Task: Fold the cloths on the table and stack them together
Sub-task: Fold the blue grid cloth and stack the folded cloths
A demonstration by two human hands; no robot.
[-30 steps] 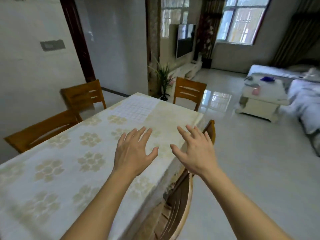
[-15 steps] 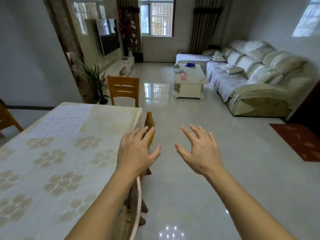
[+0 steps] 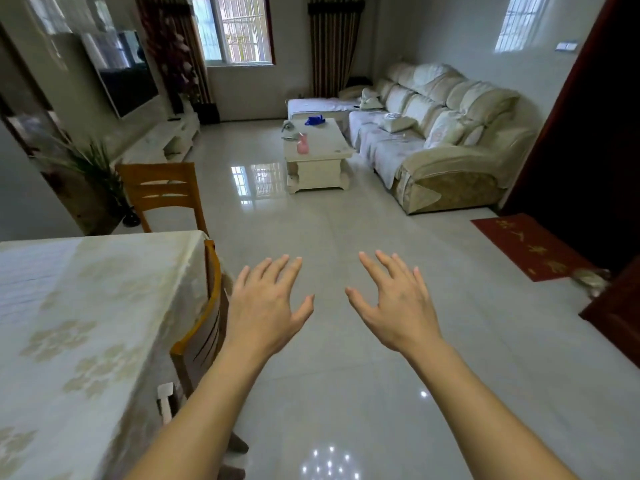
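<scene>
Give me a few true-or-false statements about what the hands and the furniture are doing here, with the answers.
1. Both hands are empty with fingers spread. True: the left hand and right hand hold nothing.
2. The hands rest on the dining table. False: they hover over the tiled floor, right of the dining table.
3. A wooden chair is tucked against the table's near side. True.
4. The coffee table is bare. False: a pink item and a blue item sit on it.
5. The red mat lies in front of the sofa. False: it lies by the dark doorway at right, apart from the sofa.
</scene>
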